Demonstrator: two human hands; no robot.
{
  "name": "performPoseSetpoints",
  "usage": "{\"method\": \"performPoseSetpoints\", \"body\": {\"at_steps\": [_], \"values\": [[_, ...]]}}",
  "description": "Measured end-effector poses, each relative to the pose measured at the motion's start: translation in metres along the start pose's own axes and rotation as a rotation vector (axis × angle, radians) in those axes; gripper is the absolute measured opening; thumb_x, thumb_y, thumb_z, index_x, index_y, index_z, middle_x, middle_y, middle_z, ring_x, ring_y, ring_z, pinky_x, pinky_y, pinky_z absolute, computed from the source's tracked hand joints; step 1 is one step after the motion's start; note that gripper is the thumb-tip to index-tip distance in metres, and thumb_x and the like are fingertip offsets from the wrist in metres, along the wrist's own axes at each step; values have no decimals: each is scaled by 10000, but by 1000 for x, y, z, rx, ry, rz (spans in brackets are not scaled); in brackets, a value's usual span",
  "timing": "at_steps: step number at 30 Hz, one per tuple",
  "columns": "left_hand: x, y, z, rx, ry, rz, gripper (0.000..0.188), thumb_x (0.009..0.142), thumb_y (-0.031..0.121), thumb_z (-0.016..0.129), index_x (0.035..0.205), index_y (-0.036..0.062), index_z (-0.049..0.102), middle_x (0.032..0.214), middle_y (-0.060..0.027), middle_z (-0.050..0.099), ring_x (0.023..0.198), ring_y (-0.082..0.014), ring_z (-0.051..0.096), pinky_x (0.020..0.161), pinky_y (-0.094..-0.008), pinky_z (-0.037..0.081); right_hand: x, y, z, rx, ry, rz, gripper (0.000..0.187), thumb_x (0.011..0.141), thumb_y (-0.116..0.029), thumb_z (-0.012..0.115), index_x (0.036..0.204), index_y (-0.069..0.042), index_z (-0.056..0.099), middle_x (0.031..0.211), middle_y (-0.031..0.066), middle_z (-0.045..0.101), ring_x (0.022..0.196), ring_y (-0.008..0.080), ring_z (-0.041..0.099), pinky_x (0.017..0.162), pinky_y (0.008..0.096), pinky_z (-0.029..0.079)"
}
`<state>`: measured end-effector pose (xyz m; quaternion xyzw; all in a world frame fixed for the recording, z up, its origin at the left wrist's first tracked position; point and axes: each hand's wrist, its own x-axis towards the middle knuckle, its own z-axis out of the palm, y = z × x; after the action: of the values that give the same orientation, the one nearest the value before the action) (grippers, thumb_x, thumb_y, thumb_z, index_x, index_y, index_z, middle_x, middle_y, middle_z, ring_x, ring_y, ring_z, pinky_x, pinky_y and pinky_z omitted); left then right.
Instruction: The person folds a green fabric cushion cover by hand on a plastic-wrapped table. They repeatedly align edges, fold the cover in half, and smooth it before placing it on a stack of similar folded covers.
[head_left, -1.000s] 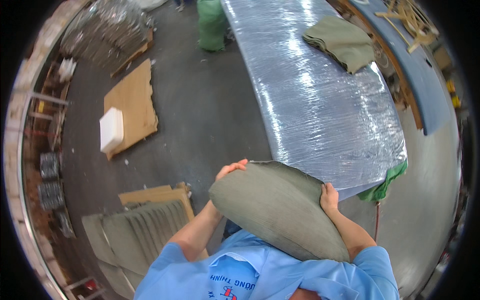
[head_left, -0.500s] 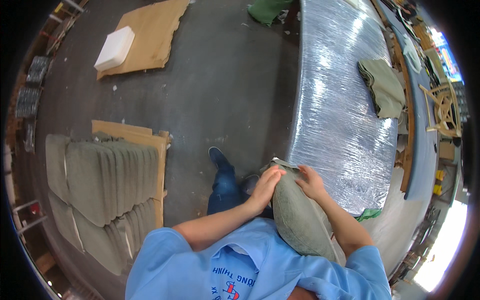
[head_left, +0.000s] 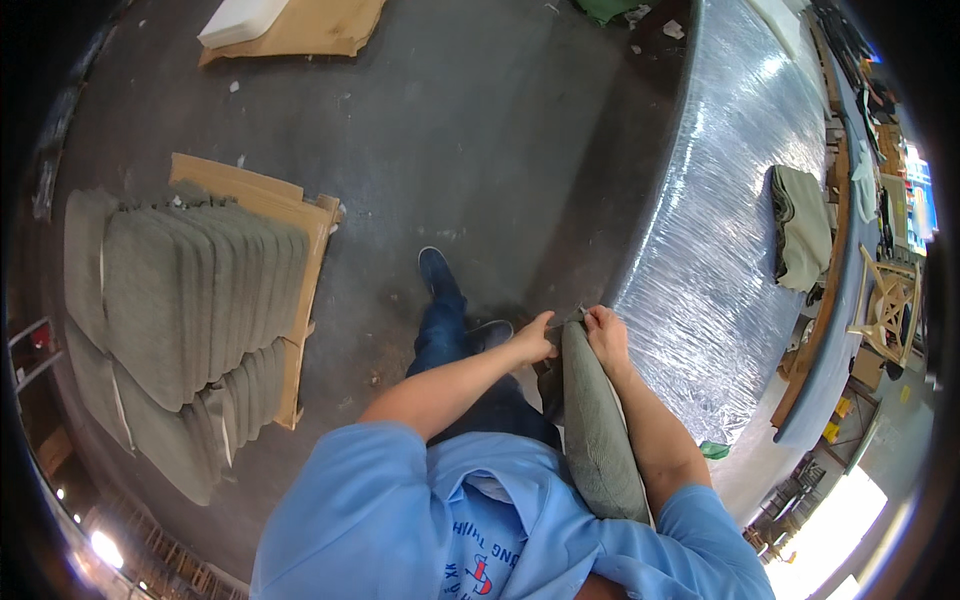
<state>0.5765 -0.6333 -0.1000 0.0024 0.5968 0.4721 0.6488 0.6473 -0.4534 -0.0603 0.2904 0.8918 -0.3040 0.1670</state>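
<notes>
A grey-green fabric cushion point(head_left: 601, 435) stands on its narrow edge against my body, its far end pointing away from me. At that far end, my right hand point(head_left: 607, 340) pinches the corner of its cover from the right side. My left hand point(head_left: 534, 340) is closed just left of the same corner, thumb up, on what looks like a loose edge of the cover. A strip of dark cloth hangs below the left hand, partly hidden. The fingertips of both hands are too small to make out fully.
A plastic-wrapped table point(head_left: 730, 250) runs along my right, with folded grey-green fabric point(head_left: 802, 228) on it. Left on the floor, several similar cushions point(head_left: 190, 290) lean in rows beside cardboard point(head_left: 240, 182). Farther off, a white foam block point(head_left: 240, 20) lies on a brown sheet point(head_left: 330, 28). A wooden chair frame point(head_left: 888, 305) stands far right.
My left hand has moved off the cushion's left side, opening a gap beside its corner. The right hand has closed on the corner. The cushion stands more upright, and the whole view has shifted.
</notes>
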Motion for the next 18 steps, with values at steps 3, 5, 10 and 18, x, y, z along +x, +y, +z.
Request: {"method": "performPoseSetpoints", "body": {"at_steps": [3, 5, 10, 18], "values": [[13, 1, -2, 17, -78, 41, 770, 834, 36, 753, 1548, 79, 466, 1506, -193, 566, 1384, -304, 544, 1091, -386, 465, -1, 1, 5, -22, 43, 3, 199, 996, -198, 624, 1083, -38, 704, 1057, 196, 706, 1034, 412, 662, 896, 492, 513], [10, -3, 3, 76, -71, 21, 657, 852, 66, 744, 1479, 74, 549, 1417, -184, 635, 1323, -294, 595, 1052, -385, 491, -3, 2, 7, -39, 46, 1, 198, 1002, -204, 622, 1080, -40, 702, 1055, 197, 705, 1034, 413, 661, 897, 492, 513], [1, -18, 27, 345, 167, 135, 534, 842, 114, 712, 1372, 88, 649, 1264, -194, 713, 1197, -316, 673, 964, -399, 532, -20, -1, 9, 15, 21, 38, 201, 1015, -221, 613, 1077, -50, 698, 1066, 213, 709, 1024, 424, 669, 886, 501, 515], [-49, -86, 65, 159, 186, 131, 529, 791, 49, 602, 1315, 57, 673, 1273, -233, 701, 1183, -395, 675, 964, -431, 542, -75, 13, 20, -24, -143, -72, 208, 1023, -234, 613, 1093, -60, 704, 1028, 217, 723, 1017, 428, 685, 863, 496, 523]]}}
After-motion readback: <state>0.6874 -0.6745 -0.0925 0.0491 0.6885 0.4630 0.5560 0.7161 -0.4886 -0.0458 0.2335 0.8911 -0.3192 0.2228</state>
